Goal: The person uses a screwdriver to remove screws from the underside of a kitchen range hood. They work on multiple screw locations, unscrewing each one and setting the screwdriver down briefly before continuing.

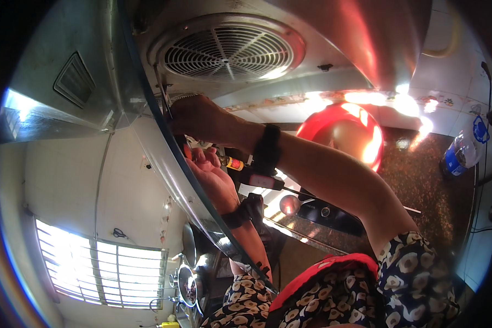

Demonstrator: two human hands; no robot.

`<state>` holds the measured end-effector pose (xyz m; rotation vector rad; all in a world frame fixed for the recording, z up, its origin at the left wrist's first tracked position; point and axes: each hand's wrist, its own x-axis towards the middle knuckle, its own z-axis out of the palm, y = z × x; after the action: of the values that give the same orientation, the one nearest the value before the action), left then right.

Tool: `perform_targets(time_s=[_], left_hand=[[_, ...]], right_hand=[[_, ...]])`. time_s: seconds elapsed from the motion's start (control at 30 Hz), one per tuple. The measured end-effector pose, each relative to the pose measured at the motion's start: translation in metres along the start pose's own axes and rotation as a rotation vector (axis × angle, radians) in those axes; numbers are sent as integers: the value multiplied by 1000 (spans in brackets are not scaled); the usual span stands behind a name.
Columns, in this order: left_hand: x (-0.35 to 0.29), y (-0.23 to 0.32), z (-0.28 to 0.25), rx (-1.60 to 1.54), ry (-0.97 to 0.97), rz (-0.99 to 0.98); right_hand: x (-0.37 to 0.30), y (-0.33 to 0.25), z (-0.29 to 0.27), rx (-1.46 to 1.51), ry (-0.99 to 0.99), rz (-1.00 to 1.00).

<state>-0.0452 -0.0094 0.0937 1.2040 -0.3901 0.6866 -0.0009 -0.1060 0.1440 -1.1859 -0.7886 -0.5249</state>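
The big metal hood (pixel 322 49) has a round vent (pixel 226 60) near the right hand (pixel 198 120); the left hand (pixel 213 177) is just below. Both curl their fingers (I can't tell on what). A thin rod (pixel 161 89) rises by the right: best go slowly, steadily.

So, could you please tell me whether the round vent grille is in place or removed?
In place: the round vent grille sits in the underside of the metal hood, its slats spanning the circular opening.
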Motion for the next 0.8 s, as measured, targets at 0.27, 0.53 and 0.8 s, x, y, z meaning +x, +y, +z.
perform_targets(time_s=[0.27,0.53,0.8], left_hand=[[-28,-20,-7,-114,-214,131],[-59,-19,25,8,-239,301],[-74,-5,27,93,-143,326]], right_hand=[[-51,-10,-14,-198,105,-75],[-87,-34,-33,18,262,-46],[-93,-49,-29,19,123,116]])
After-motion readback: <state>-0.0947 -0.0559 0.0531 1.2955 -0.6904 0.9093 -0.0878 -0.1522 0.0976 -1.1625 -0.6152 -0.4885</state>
